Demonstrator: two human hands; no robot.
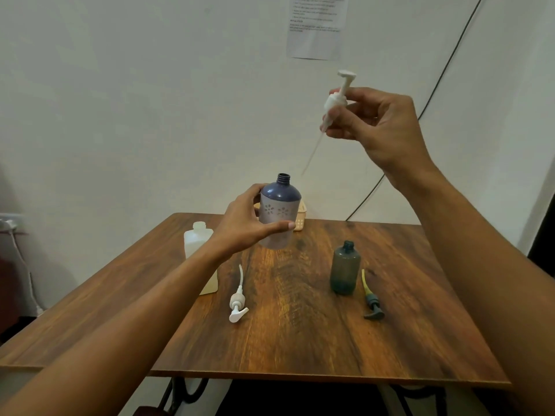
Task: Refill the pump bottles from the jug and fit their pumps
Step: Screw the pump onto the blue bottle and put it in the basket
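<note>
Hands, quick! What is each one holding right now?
Left hand: closed around the purple bottle, lifted above the table, neck open.
Right hand: closed on a white pump, held up with its tube pointing down.

A plain white wall (120, 100) fills the background, with a printed paper sheet (315, 28) taped above the raised right hand (381, 127). A dark cable (450, 58) slants down behind that hand toward the wooden tabletop (285, 340).

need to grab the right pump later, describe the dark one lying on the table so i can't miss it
On the wooden table, look right of centre at the upright smoky green bottle. The dark pump lies just right of it, alone in having a yellowish tube.
</note>
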